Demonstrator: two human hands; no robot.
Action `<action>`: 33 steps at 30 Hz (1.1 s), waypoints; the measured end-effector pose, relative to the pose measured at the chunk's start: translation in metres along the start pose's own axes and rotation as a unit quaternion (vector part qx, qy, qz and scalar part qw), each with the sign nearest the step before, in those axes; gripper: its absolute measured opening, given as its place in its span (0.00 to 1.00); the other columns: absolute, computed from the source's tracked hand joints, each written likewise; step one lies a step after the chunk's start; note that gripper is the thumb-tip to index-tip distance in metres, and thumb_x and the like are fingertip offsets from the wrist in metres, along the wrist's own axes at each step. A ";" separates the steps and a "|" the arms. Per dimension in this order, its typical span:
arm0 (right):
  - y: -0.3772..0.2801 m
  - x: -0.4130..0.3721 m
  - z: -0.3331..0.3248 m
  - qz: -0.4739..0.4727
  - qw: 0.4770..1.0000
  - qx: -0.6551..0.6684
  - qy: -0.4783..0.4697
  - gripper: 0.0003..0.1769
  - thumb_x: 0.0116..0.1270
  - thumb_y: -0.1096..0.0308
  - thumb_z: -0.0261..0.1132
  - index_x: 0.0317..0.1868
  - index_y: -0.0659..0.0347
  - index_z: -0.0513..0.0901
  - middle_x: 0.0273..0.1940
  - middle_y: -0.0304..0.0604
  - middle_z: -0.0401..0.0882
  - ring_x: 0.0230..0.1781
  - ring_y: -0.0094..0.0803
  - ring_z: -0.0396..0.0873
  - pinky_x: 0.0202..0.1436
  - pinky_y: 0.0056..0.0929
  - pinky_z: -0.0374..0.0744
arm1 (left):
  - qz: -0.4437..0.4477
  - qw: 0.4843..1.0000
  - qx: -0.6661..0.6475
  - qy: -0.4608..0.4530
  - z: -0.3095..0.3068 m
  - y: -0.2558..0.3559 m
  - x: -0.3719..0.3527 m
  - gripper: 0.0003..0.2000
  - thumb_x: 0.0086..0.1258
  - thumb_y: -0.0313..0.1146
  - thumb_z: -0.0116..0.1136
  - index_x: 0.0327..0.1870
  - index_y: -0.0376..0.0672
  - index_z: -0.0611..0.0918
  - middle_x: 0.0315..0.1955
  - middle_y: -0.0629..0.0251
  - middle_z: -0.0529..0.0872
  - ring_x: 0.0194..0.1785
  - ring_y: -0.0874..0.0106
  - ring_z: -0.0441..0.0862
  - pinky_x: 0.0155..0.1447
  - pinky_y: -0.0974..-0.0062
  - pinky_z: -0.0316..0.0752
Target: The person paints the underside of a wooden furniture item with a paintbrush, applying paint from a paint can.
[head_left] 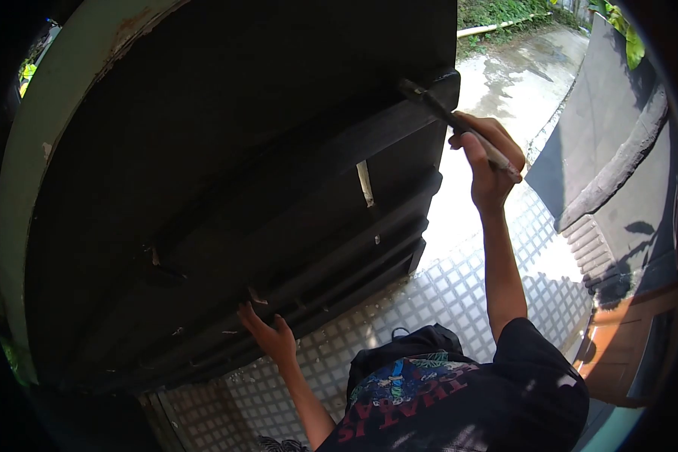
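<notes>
My right hand point(492, 162) is closed around the handle of a paintbrush point(448, 117) at the upper right. The brush's dark tip lies against or close to the black slatted panel point(279, 143), near the end of a raised slat. Lower down, my left hand point(271, 337) has its fingers spread at the panel's lower slats, by a pale bare mark; whether it touches them is hard to tell. Another pale strip point(364, 183) shows between two slats.
A pale green curved frame point(15, 173) borders the panel on the left. Below lies a chequered tile floor point(467, 260), with sunlit concrete point(539, 68) beyond. At the right stand a grey wall point(603, 143) and a brown wooden door point(621, 339).
</notes>
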State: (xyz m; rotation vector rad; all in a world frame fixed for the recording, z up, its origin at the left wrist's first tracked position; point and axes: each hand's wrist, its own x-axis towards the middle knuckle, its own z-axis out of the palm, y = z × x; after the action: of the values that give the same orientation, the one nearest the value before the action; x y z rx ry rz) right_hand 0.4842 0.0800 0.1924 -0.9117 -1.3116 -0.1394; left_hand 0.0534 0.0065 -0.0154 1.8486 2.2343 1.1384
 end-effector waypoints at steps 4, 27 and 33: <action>-0.022 -0.010 0.026 0.003 0.994 0.090 -0.059 0.17 0.62 0.70 0.68 0.49 0.72 0.89 0.34 0.49 0.88 0.34 0.33 0.86 0.39 0.26 0.81 | -0.009 1.000 0.002 -0.010 -0.002 0.004 0.001 0.36 0.66 0.21 0.59 0.77 0.38 0.62 0.79 0.44 0.58 0.83 0.45 0.53 0.82 0.48 0.57; -0.018 0.017 -0.003 -0.012 0.993 0.053 -0.107 0.17 0.61 0.70 0.67 0.49 0.71 0.89 0.34 0.46 0.87 0.33 0.31 0.85 0.40 0.26 0.79 | -0.002 0.999 0.027 -0.022 -0.001 -0.004 0.000 0.37 0.67 0.23 0.59 0.78 0.40 0.60 0.80 0.46 0.55 0.84 0.45 0.50 0.79 0.45 0.61; 0.032 0.054 -0.065 0.038 0.998 -0.035 -0.031 0.16 0.71 0.69 0.65 0.52 0.73 0.87 0.40 0.47 0.87 0.38 0.29 0.87 0.45 0.25 0.81 | -0.001 1.000 0.007 -0.022 -0.001 -0.004 0.000 0.37 0.66 0.24 0.60 0.78 0.39 0.60 0.80 0.44 0.55 0.84 0.44 0.49 0.79 0.45 0.61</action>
State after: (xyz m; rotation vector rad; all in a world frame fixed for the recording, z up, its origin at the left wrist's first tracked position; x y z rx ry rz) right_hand 0.5679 0.0804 0.2248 -1.0318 -1.3348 -0.0992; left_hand 0.0496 0.0061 -0.0164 1.8563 2.2257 1.0741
